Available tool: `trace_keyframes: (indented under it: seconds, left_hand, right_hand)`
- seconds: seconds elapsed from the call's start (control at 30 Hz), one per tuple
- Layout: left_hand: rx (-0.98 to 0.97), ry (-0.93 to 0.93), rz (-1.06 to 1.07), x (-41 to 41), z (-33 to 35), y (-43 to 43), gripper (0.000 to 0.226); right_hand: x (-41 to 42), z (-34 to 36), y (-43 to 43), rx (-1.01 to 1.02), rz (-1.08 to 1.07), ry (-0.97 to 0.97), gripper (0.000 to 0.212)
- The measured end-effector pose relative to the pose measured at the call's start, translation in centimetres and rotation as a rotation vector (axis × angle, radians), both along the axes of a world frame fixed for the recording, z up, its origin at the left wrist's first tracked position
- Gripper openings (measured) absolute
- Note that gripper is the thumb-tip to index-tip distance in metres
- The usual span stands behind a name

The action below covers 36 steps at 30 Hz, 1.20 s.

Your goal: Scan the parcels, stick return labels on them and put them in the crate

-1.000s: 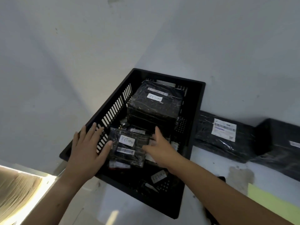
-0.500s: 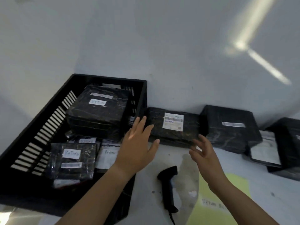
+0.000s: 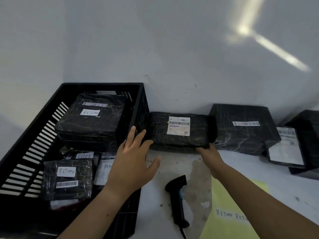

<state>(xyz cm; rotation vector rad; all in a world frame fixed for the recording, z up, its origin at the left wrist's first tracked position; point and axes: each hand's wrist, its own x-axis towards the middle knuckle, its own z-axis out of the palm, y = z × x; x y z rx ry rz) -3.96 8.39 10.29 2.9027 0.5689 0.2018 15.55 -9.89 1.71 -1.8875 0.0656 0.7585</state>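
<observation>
In the head view we have our left hand (image 3: 133, 163), fingers spread and straight, at the near left end of the flat parcel (image 3: 179, 140) lying on the table (image 3: 155, 204) between the crate (image 3: 103, 84) and a bigger parcel (image 3: 241, 135), while our right hand (image 3: 211, 156) touches its near right corner, though we cannot tell whether it grips.

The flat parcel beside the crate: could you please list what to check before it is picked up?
1. Flat parcel has its barcode label facing up: ok.
2. Return label stuck on it: not ok, none visible.
3. Right hand at its front edge, hold secure: cannot tell.
4. Left hand gripping its other end: not ok, fingers spread open.
5. Scanner lying free nearby: ok.
6. Yellow sheet of return labels at hand: ok.
</observation>
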Motion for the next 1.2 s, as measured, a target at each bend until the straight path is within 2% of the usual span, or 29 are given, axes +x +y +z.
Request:
trace_keyframes:
  seconds: [0.13,0.2,0.27,0.33,0.47,0.53,0.63,0.7,0.8,0.9,0.97,1.03,1.13,1.2]
  left_hand:
    - [-0.068,-0.067,0.008,0.0,0.3,0.0,0.059]
    - [-0.004,-0.047,-0.028,-0.2,0.1,0.0,0.053]
    - [0.148,-0.001,-0.108,0.1,-0.8,-0.8,0.044]
    - [0.112,0.003,-0.103,1.5,-2.0,-2.6,0.047]
    - [-0.514,0.069,0.167,6.6,-5.6,-3.7,0.064]
    - [-0.801,0.013,0.371,8.6,-8.2,-2.3,0.073]
    - [-1.091,-0.111,0.739,10.3,-10.6,-0.1,0.087]
    - [-1.185,-0.146,0.869,11.1,-11.5,0.5,0.09]
    - [-1.202,-0.158,0.875,11.6,-12.2,-0.2,0.09]
    - [-1.174,-0.186,0.843,11.5,-12.9,-0.7,0.091]
    - [-1.148,-0.224,0.847,11.2,-13.2,-0.6,0.09]
    - [-1.129,-0.225,0.889,10.8,-13.1,-0.7,0.078]
    - [-1.089,-0.179,0.902,9.4,-13.4,-1.6,0.049]
    - [-1.021,-0.153,0.872,8.2,-14.0,-2.3,0.044]
  right_hand:
    - [0.6,-1.4,2.1,-0.016,-0.154,0.0,0.086]
    - [0.2,-2.0,2.5,-0.093,-0.167,-0.039,0.09]
    - [-0.4,-2.7,2.4,-0.159,-0.142,-0.084,0.09]
    - [-0.5,-3.3,2.1,-0.195,-0.12,-0.131,0.088]
    - [-0.2,-4.2,1.4,-0.2,-0.091,-0.197,0.081]
    - [0.1,-4.7,1.1,-0.177,-0.067,-0.234,0.076]
    - [0.9,-5.5,0.6,-0.129,-0.061,-0.237,0.068]
    - [1.3,-5.7,0.4,-0.114,-0.072,-0.194,0.063]
    - [1.8,-5.7,0.3,-0.099,-0.129,-0.176,0.063]
    - [1.8,-6.0,0.4,-0.069,-0.146,-0.191,0.072]
    - [1.4,-6.3,0.0,-0.102,-0.127,-0.222,0.069]
    - [0.8,-6.5,-0.5,-0.099,-0.135,-0.227,0.063]
    - [0.3,-6.0,-1.5,-0.032,-0.122,-0.183,0.055]
    - [-0.2,-5.3,-2.5,0.016,-0.096,-0.16,0.054]
